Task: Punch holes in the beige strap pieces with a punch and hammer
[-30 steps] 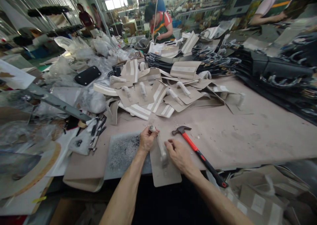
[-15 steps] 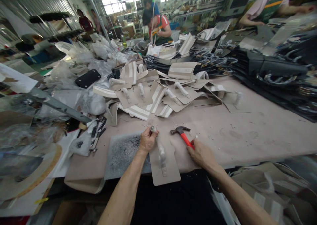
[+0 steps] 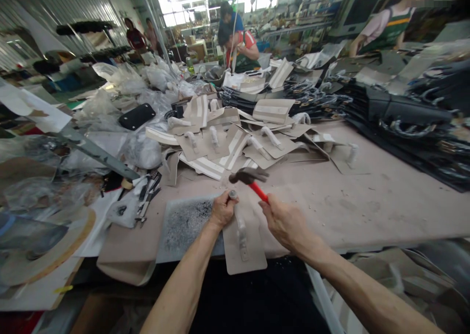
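Observation:
My left hand (image 3: 222, 210) is closed around a short metal punch (image 3: 232, 194), whose round top shows above the fingers. The punch stands at the far end of a beige bag panel (image 3: 253, 259); its lower tip is hidden by the hand. Fixed to the panel is a curved handle (image 3: 241, 228) in clear wrap, and the panel's near end overhangs the table edge. My right hand (image 3: 288, 224) grips a claw hammer (image 3: 258, 191) by its red handle. The hammer's dark head is raised just above and to the right of the punch.
A grey speckled slab (image 3: 185, 226) lies left of the panel. Behind are heaped beige panels (image 3: 235, 145) with wrapped handles, and stacked black bags (image 3: 407, 104) at right. Plastic bags (image 3: 110, 99) and a metal post (image 3: 95, 153) are at left. A person (image 3: 244, 50) works across the table.
My right hand has lifted the hammer and brought it left, toward the top of the punch. My left hand keeps hold of the punch on the panel. The view has shifted slightly.

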Demonstrator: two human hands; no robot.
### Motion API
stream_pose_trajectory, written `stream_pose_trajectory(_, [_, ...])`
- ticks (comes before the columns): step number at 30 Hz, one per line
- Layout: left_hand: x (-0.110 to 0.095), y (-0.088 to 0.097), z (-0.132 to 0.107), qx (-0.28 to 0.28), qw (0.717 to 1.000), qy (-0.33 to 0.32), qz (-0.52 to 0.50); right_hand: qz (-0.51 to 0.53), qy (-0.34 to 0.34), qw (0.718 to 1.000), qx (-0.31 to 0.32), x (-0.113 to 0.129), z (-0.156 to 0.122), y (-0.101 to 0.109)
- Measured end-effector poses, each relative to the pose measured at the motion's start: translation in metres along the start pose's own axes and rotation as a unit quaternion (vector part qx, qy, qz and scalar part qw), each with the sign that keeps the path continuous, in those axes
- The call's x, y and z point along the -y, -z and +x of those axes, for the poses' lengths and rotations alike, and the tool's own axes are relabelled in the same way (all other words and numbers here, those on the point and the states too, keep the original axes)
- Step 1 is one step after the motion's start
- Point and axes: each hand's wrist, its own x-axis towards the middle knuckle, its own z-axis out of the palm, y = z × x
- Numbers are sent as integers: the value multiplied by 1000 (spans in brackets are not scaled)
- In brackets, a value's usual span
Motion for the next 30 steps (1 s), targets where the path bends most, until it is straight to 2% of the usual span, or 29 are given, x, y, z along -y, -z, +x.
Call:
stream_pose_trajectory(2, [1, 0, 1, -8, 1000, 16, 2, -74, 33, 994, 70, 4, 7, 14])
stream_pose_trajectory(3, [2, -1, 1, -8, 1000, 21, 1, -90, 45, 992, 82, 7, 11, 23])
stream_pose_trajectory(4, [2, -1, 1, -5, 1000, 22, -2, -91, 52, 992, 66, 10, 14, 34])
stream_pose_trajectory(5, [2, 0, 1, 0, 1000, 20, -6, -80, 56, 995, 24, 14, 18, 45])
stream_pose_trajectory(7, [1, 0, 1, 7, 1000, 13, -11, -27, 46, 993, -105, 24, 23, 63])
stream_pose_trajectory(9, [1, 0, 1, 7, 1000, 4, -7, 31, 19, 975, -218, 30, 25, 67])
stream_pose_trajectory(10, [1, -1, 1, 8, 1000, -1, -3, 45, 11, 971, -236, 31, 24, 63])
stream_pose_trajectory(11, [2, -1, 1, 7, 1000, -4, 1, 41, 10, 976, -213, 29, 22, 55])
stream_pose_trajectory(12, [2, -1, 1, 7, 1000, -3, 6, 17, 11, 988, -156, 25, 20, 44])
stream_pose_trajectory(13, [3, -2, 1, 7, 1000, 0, 10, -19, 15, 997, -72, 19, 17, 34])
stream_pose_trajectory(15, [4, -2, 0, 7, 1000, 9, 11, -92, 21, 992, 81, 7, 12, 18])
stream_pose_trajectory(16, [4, -2, 0, 9, 1000, 11, 9, -113, 20, 986, 121, 2, 11, 14])
stream_pose_trajectory(17, [4, -2, 0, 11, 1000, 10, 5, -120, 15, 985, 125, -2, 10, 13])
stream_pose_trajectory(21, [4, -1, 0, 14, 1000, 5, -4, -76, -25, 997, 26, 6, 12, 22])
stream_pose_trajectory(22, [4, -1, 0, 12, 1000, 11, -3, -72, -28, 997, 28, 10, 12, 23])
stream_pose_trajectory(24, [3, -1, 0, 6, 1000, 26, 1, -82, -6, 993, 82, 14, 12, 21])
stream_pose_trajectory(26, [3, -1, 0, 2, 1000, 31, 3, -94, 20, 987, 129, 7, 11, 15])
stream_pose_trajectory(28, [2, -1, 0, 4, 1000, 23, -1, -82, 13, 988, 127, -10, 10, 6])
stream_pose_trajectory(30, [2, 0, 0, 7, 1000, 15, -9, -46, -28, 991, 120, -35, 6, -5])
